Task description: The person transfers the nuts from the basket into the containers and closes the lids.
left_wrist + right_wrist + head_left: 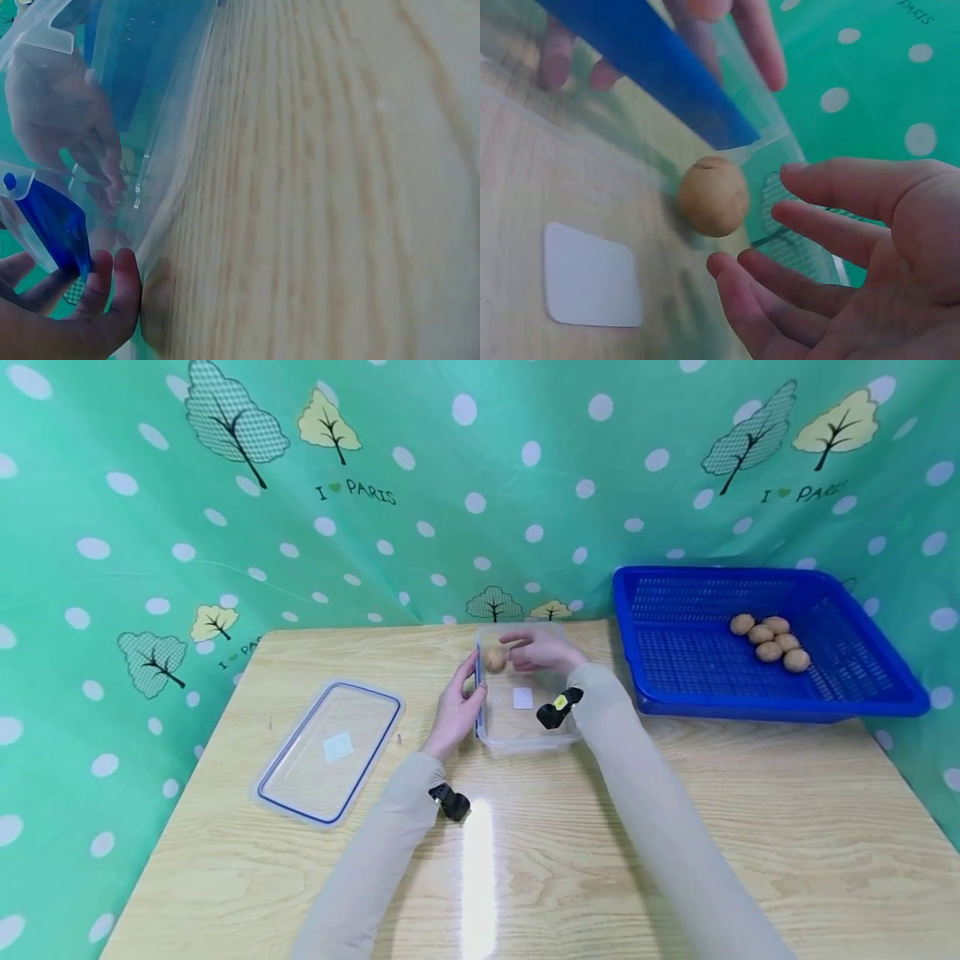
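A clear plastic container (528,743) with blue latch flaps stands at the table's far edge. My left hand (454,708) holds its left side, fingers around the blue latch (64,229) and the outer wall. Inside, toward the back left, is one walnut (495,660), which appears beside the wall in the right wrist view. My right hand (542,652) reaches into the container from the right. Its fingers are spread and loosely bent just beside the walnut (713,196), with a gap between them and nothing held. A white square label (522,697) shows at the container's bottom.
A blue basket (750,702) at the back right holds several walnuts (768,652). To the left lies a clear lid (311,781) with a blue seal and a pale square label. Behind the table (570,860) hangs a green dotted curtain (420,468).
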